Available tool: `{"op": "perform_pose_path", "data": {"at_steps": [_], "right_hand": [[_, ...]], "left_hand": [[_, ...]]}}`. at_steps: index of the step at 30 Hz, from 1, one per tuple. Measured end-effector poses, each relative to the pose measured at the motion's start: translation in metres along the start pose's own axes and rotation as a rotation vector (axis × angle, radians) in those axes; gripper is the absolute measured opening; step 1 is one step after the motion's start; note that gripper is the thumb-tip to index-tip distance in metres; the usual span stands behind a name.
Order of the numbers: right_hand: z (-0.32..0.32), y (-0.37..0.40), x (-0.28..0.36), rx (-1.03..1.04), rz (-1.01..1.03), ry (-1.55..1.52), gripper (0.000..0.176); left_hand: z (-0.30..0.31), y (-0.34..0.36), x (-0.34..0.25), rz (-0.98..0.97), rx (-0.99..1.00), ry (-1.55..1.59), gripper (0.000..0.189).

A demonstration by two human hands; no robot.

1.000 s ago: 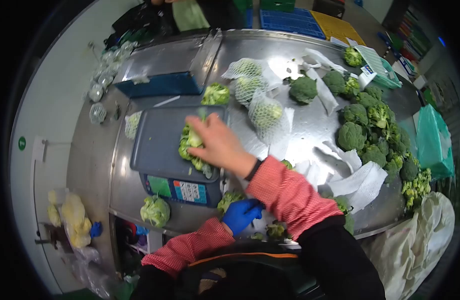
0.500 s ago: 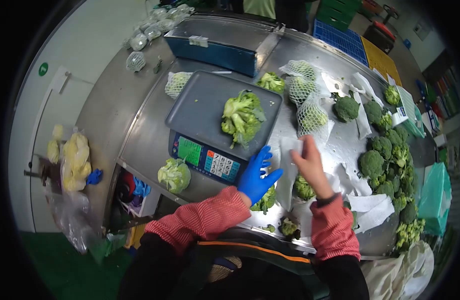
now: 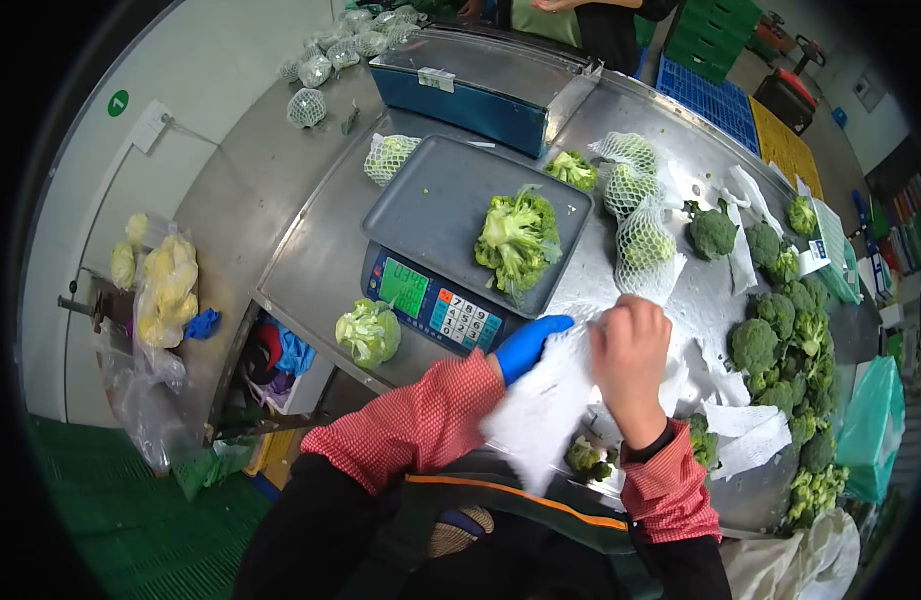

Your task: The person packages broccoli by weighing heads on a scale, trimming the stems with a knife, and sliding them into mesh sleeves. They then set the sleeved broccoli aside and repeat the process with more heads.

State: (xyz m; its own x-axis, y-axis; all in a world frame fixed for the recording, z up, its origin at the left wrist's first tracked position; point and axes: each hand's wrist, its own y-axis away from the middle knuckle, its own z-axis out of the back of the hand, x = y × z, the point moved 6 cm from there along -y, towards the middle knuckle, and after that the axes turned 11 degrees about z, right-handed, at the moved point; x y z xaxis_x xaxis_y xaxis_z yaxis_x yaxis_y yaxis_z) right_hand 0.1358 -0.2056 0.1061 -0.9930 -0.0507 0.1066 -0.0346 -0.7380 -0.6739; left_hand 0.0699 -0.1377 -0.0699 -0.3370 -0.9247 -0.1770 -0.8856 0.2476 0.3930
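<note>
Between my hands hangs a flattened white foam net point(image 3: 543, 405), its lower end blurred. My left hand point(image 3: 529, 347), in a blue glove, is closed on its upper left side, with the fingers partly hidden behind it. Bare and curled, my right hand point(image 3: 633, 360) pinches its upper right edge. Just beyond them is a digital scale point(image 3: 436, 305) with a grey tray point(image 3: 431, 215), where a trimmed broccoli head point(image 3: 521, 240) lies with its stem side showing. Another head point(image 3: 369, 333) sits left of the scale's keypad.
Netted broccoli point(image 3: 646, 245) lies right of the scale, with a pile of bare heads point(image 3: 781, 340) farther right. Loose white nets point(image 3: 746, 425) are scattered nearby. Behind the scale stands a blue-sided metal box point(image 3: 461, 105). A person point(image 3: 581, 25) stands across the table.
The white net has come up off the table into both hands. My left hand has closed from spread fingers. The person across the table shows more, as the view has shifted.
</note>
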Motion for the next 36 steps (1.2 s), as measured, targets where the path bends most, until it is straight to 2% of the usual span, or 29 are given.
{"op": "perform_pose_path", "data": {"at_steps": [1, 2, 3, 5, 7, 8, 9, 11, 12, 13, 15, 16, 17, 19, 20, 22, 23, 24, 25, 26, 28, 29, 31, 32, 34, 36], "right_hand": [[0.002, -0.002, 0.012, -0.027, 0.086, -0.017, 0.025], [-0.002, -0.001, 0.025, 0.042, 0.138, -0.18, 0.027], [-0.011, 0.004, 0.035, 0.111, 0.088, -0.4, 0.022], [-0.026, 0.015, 0.034, 0.384, -0.44, -0.852, 0.022], [-0.038, 0.02, 0.024, 0.342, -0.642, -0.979, 0.022], [-0.046, 0.024, 0.019, 0.32, -0.744, -1.04, 0.023], [-0.056, 0.028, 0.029, 0.506, -0.695, -1.146, 0.025], [-0.069, 0.04, 0.051, 0.886, -0.576, -1.343, 0.03], [-0.066, 0.033, 0.055, 0.868, -0.571, -1.409, 0.029], [-0.066, 0.028, 0.051, 0.809, -0.599, -1.448, 0.025], [-0.064, 0.02, 0.038, 0.691, -0.656, -1.527, 0.018], [-0.057, 0.016, 0.024, 0.561, -0.758, -1.502, 0.021], [-0.064, 0.014, 0.014, 0.195, -0.761, -1.743, 0.026], [-0.063, 0.017, -0.004, -0.034, -1.021, -1.93, 0.025], [-0.064, 0.016, -0.007, -0.05, -1.057, -1.879, 0.023], [-0.064, 0.015, -0.013, -0.092, -1.125, -1.77, 0.018], [-0.065, 0.017, -0.023, -0.123, -1.177, -1.581, 0.018], [-0.069, 0.018, -0.036, -0.155, -1.221, -1.39, 0.018], [-0.072, 0.019, -0.048, -0.186, -1.26, -1.2, 0.018], [-0.079, 0.01, -0.053, -0.204, -1.186, -1.187, 0.017], [-0.113, 0.011, -0.077, -0.141, -1.159, -1.007, 0.029], [-0.128, 0.013, -0.085, -0.108, -1.144, -0.917, 0.035], [-0.156, 0.014, -0.086, -0.152, -1.267, -1.129, 0.047], [-0.164, 0.015, -0.086, -0.213, -1.337, -1.271, 0.051], [-0.159, 0.02, -0.088, -0.177, -1.354, -1.312, 0.05], [-0.14, 0.022, -0.074, -0.147, -1.364, -1.347, 0.048]], "left_hand": [[0.019, -0.006, 0.005, -0.016, 0.054, 0.038, 0.028], [0.025, -0.003, 0.008, -0.006, 0.232, 0.107, 0.033], [0.012, 0.024, -0.007, -0.352, -0.279, -0.203, 0.026], [-0.013, 0.04, -0.011, -0.337, -0.202, 0.018, 0.033], [-0.02, 0.056, -0.023, -0.398, -0.113, 0.106, 0.041], [-0.012, 0.062, -0.031, -0.462, -0.15, -0.007, 0.04], [-0.019, 0.072, -0.038, -0.542, -0.171, -0.073, 0.037], [-0.004, 0.072, -0.034, -0.465, -0.172, -0.025, 0.034], [-0.017, 0.081, -0.025, -0.45, -0.25, 0.099, 0.035], [-0.015, 0.078, -0.019, -0.335, 0.031, 0.272, 0.042], [-0.051, 0.093, -0.009, -0.169, 0.466, 0.362, 0.045], [-0.04, 0.093, -0.008, -0.176, 0.402, 0.129, 0.045], [-0.015, 0.09, -0.009, -0.178, 0.334, -0.105, 0.046], [0.051, 0.082, -0.011, -0.17, 0.191, -0.571, 0.047], [0.078, 0.08, -0.014, -0.159, 0.121, -0.807, 0.048], [0.044, 0.111, -0.067, -0.187, -0.286, -1.112, 0.035], [0.026, 0.129, -0.093, -0.154, -0.486, -1.237, 0.029], [-0.016, 0.146, -0.126, -0.274, -0.759, -1.284, 0.023], [0.005, 0.144, -0.16, -0.395, -0.941, -1.298, 0.025], [-0.002, 0.144, -0.189, -0.533, -1.06, -1.352, 0.041], [0.001, 0.121, -0.23, -0.774, -1.212, -1.432, 0.056], [0.024, 0.094, -0.245, -0.557, -1.242, -1.486, 0.062], [0.057, 0.053, -0.265, -0.125, -1.289, -1.566, 0.074], [0.065, 0.041, -0.263, -0.132, -1.102, -1.338, 0.079], [0.07, 0.03, -0.234, -0.126, -0.733, -0.877, 0.087], [0.036, 0.048, -0.188, -0.037, -0.567, -0.518, 0.08]]}}
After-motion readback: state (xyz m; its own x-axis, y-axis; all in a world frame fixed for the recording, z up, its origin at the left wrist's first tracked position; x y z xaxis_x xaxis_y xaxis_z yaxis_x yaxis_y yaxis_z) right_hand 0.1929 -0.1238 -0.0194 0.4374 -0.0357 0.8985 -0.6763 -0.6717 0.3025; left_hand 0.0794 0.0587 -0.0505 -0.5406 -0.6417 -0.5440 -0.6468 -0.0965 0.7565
